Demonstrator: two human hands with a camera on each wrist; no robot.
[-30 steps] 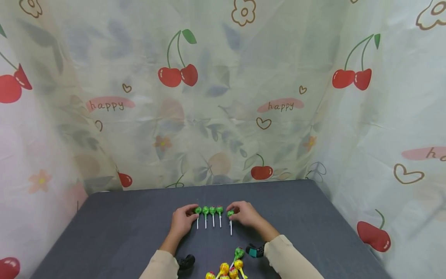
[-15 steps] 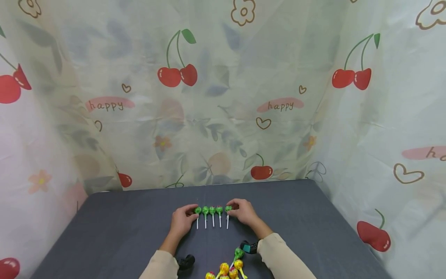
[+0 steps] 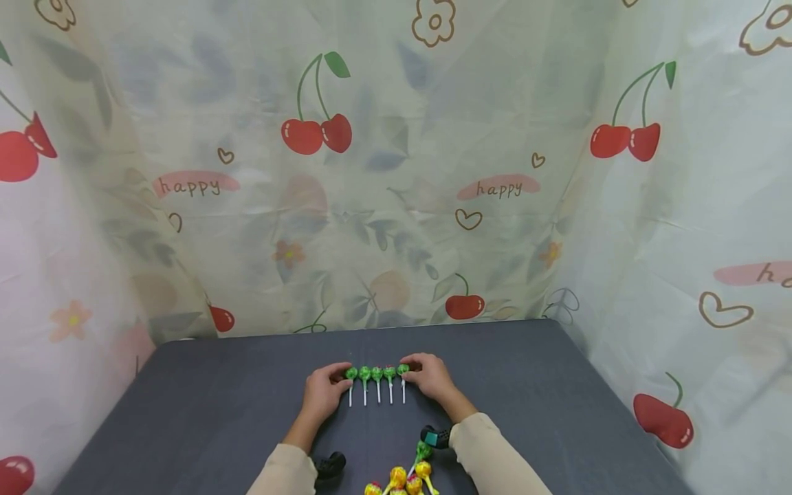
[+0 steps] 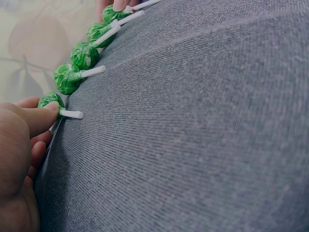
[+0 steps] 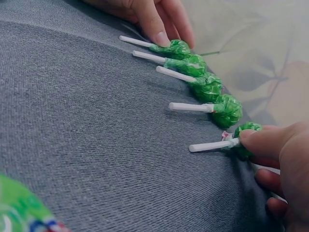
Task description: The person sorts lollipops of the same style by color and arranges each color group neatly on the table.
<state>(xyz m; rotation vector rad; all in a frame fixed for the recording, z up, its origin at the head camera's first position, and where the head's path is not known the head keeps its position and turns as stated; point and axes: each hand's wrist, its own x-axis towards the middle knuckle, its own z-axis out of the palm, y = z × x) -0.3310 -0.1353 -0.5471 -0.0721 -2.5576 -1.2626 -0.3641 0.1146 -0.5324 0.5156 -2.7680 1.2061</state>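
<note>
Several green-wrapped lollipops lie side by side in a row on the dark grey table, white sticks toward the person. At the row's left end my left hand pinches the head of the leftmost lollipop between thumb and index finger. My right hand pinches the head of the rightmost lollipop, its thumb over the wrapper near the stick. Beside that one, a second green lollipop lies untouched with a small gap between the two.
Nearer the person is a pile of yellow lollipops, with one green lollipop at its top by the right wrist. Both wrists wear black straps. A patterned curtain hangs behind the grey cloth-covered table.
My right hand has moved left and away from the person, bringing its green lollipop up to the right end of the row. My left hand has stayed on the leftmost lollipop.
</note>
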